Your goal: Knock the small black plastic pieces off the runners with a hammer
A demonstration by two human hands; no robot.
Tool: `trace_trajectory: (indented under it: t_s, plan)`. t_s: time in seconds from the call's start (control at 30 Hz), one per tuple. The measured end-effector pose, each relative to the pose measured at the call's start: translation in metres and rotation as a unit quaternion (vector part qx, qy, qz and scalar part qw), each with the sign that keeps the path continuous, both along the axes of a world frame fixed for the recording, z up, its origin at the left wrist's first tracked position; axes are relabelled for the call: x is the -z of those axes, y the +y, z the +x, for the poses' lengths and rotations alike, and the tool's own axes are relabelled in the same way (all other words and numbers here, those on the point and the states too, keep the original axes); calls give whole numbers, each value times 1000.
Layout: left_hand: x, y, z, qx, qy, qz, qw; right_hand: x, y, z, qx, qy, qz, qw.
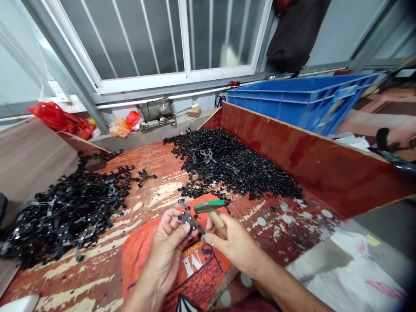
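The left hand (170,239) pinches a black part (187,219); the right hand (236,242) holds a green-headed tool (208,206). Handwork seems underway; the next move likely calls for steadiness.

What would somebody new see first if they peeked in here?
Probably the two big piles of black parts on the red table: the left pile and the right pile. Nearer, above a bright orange cloth, the left hand pinches a black part while the right hand holds a green-headed tool. The blue crate stands out too, beyond the red board on the right.
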State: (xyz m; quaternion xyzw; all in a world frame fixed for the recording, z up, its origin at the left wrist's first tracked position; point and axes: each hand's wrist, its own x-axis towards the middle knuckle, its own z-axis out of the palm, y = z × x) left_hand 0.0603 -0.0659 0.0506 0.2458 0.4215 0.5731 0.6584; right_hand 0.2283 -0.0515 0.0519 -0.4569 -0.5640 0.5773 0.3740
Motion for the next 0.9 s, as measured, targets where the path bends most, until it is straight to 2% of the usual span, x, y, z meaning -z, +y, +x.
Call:
trace_trajectory:
  t_s: [0.1, 0.17, 0.2, 0.27, 0.3, 0.33, 0.4, 0.47, 0.5, 0.57, 0.63, 0.7, 0.8, 0.9]
  plan:
    - [5, -5, -3, 13, 68, -7, 998, -3, 4, 8, -1, 6, -7, 1000]
    - [4, -7, -12, 26, 202, 1, 979, -9, 10, 17, 24, -11, 10, 1000]
    - [2, -7, -18, 20, 293, 21, 956, -12, 13, 22, 33, -16, 19, 999]
    - [-8, -8, -30, -22, 462, 91, 882, -19, 21, 30, 23, -19, 31, 999]
    - [-15, -9, -34, -34, 514, 132, 847, -23, 26, 33, 6, -23, 33, 999]
    - [-22, -9, -36, -26, 540, 170, 824, -26, 30, 35, -19, -26, 33, 999]
    - [-34, -10, -33, 66, 541, 226, 808, -33, 39, 33, -95, -28, 30, 995]
    - [-39, -11, -24, 185, 529, 238, 793, -37, 47, 25, -191, -17, 20, 981]
    - [-38, -12, -18, 232, 529, 231, 783, -38, 51, 19, -233, -13, 11, 972]
    - [-31, -12, -9, 284, 531, 206, 771, -38, 57, 7, -275, -14, -18, 961]
    - [-22, -13, -3, 300, 507, 171, 790, -34, 62, -4, -283, -17, -41, 958]
    - [-15, -15, -4, 278, 445, 122, 843, -31, 65, -9, -267, -20, -26, 963]
    - [-12, -16, -14, 194, 321, 37, 926, -28, 60, -2, -192, -39, 46, 979]
    - [-10, -17, -24, 116, 244, -13, 963, -25, 44, 12, -136, -37, 71, 987]
